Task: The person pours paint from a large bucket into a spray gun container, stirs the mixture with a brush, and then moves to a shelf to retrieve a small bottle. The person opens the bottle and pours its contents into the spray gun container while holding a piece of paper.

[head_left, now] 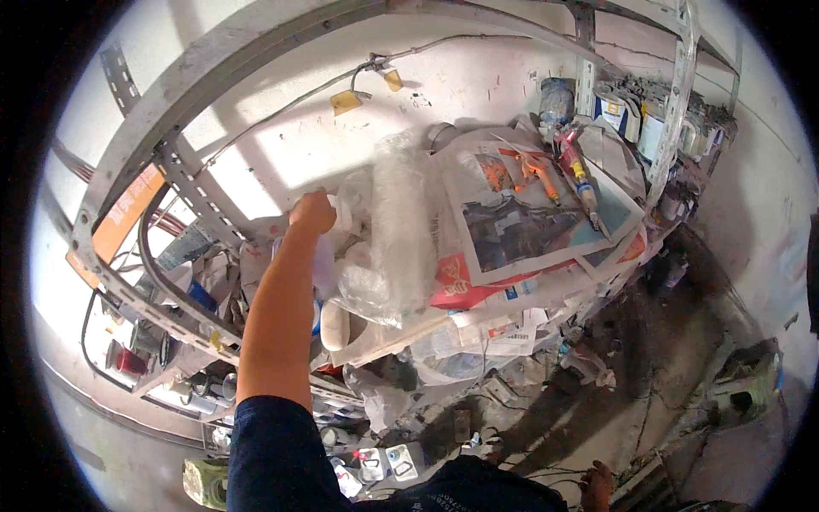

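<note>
My left arm reaches over a cluttered shelf, and my left hand (314,213) is closed in a fist at its back left. Beside the knuckles is a white object (343,213), and a pale violet translucent thing (324,266) shows below the wrist. What the fingers hold is hidden. Just right of the hand stands a roll of clear bubble wrap (401,230), with loose clear plastic (363,286) around its base. A cream rounded object (335,326) lies by my forearm. Low at the right, my right hand (599,486) hangs over the floor, dark, its fingers unclear.
Newspaper sheets (503,230) cover the shelf's right part, with an orange-handled tool (537,175) and a red-and-yellow tool (580,179) on top. Paint cans (650,132) crowd the back right. A slotted metal upright (674,102) rises nearby. White jugs (403,461) stand on the floor.
</note>
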`<state>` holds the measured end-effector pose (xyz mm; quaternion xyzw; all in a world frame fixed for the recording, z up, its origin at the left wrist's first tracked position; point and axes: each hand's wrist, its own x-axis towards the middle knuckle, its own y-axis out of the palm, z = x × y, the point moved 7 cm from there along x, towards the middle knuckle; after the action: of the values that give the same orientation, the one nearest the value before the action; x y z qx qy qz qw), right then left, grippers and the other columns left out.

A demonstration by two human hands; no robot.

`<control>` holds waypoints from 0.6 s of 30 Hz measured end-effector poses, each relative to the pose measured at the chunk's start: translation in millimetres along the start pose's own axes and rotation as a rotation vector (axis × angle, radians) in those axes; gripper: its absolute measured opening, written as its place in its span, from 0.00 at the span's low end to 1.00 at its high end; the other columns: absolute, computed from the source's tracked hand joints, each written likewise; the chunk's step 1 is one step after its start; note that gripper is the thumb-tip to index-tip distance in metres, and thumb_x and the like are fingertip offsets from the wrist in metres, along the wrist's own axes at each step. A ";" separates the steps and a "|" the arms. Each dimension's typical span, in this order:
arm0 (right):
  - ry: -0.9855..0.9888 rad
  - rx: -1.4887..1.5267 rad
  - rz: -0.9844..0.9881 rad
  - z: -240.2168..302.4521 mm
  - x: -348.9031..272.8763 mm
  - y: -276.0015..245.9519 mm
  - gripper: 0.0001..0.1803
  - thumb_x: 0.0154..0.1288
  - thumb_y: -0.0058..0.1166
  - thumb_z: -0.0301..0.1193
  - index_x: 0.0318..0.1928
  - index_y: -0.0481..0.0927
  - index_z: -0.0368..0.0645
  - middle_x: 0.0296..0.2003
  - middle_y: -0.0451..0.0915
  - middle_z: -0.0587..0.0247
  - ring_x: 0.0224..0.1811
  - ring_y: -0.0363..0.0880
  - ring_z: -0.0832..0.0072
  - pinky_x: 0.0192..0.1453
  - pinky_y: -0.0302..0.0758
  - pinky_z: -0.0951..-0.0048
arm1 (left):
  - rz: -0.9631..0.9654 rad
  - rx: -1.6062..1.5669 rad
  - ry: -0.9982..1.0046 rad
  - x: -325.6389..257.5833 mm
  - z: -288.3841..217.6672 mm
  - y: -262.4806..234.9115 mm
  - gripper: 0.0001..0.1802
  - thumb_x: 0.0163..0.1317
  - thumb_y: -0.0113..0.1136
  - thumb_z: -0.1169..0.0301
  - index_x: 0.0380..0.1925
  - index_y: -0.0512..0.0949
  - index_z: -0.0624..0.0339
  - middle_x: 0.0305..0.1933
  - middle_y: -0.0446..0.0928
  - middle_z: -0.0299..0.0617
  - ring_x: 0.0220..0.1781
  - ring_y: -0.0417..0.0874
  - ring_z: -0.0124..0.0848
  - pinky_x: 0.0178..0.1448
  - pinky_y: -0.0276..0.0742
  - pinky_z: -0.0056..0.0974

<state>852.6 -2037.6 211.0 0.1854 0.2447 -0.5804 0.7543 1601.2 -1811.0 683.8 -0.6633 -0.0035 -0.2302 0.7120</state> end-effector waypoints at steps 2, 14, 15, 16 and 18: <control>-0.126 0.158 0.129 13.9 -5.2 13.0 0.17 0.63 0.47 0.30 0.52 0.72 0.43 0.32 0.77 0.59 0.26 0.76 0.69 0.23 0.73 0.69 | 0.209 0.003 -0.110 5.1 -10.3 16.4 0.25 0.57 0.55 0.59 0.53 0.74 0.57 0.58 0.73 0.47 0.60 0.73 0.46 0.58 0.71 0.47; 0.385 -0.071 0.008 4.7 -32.3 31.3 0.18 0.62 0.52 0.29 0.53 0.70 0.41 0.36 0.79 0.54 0.31 0.78 0.66 0.30 0.74 0.67 | 0.137 -0.533 -0.208 87.3 83.9 14.7 0.42 0.48 0.61 0.45 0.52 0.69 0.71 0.49 0.76 0.57 0.50 0.78 0.46 0.51 0.75 0.45; 0.336 -0.065 0.028 1.3 -23.9 27.4 0.18 0.62 0.53 0.29 0.53 0.71 0.41 0.37 0.79 0.54 0.31 0.78 0.66 0.31 0.74 0.67 | 0.175 -0.809 -0.201 79.4 79.1 3.4 0.41 0.49 0.60 0.46 0.52 0.69 0.71 0.45 0.77 0.55 0.46 0.79 0.45 0.47 0.76 0.45; 0.285 -0.062 0.040 -4.2 -12.9 22.0 0.18 0.62 0.53 0.30 0.52 0.71 0.41 0.37 0.79 0.54 0.32 0.78 0.67 0.33 0.74 0.66 | 0.218 -1.091 -0.189 64.7 67.2 -14.1 0.39 0.50 0.60 0.47 0.53 0.68 0.71 0.41 0.78 0.52 0.41 0.80 0.43 0.44 0.77 0.44; 0.178 -0.102 0.098 -1.3 2.1 16.4 0.18 0.63 0.51 0.33 0.52 0.70 0.41 0.38 0.77 0.55 0.32 0.76 0.68 0.33 0.73 0.65 | 0.113 -1.506 -0.177 9.7 29.6 -59.7 0.33 0.54 0.56 0.50 0.51 0.70 0.67 0.37 0.78 0.46 0.37 0.80 0.41 0.40 0.76 0.44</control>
<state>868.7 -2034.4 208.7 0.2094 0.3304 -0.5107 0.7656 1598.9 -1786.9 746.7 -0.9853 0.1317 -0.0795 0.0746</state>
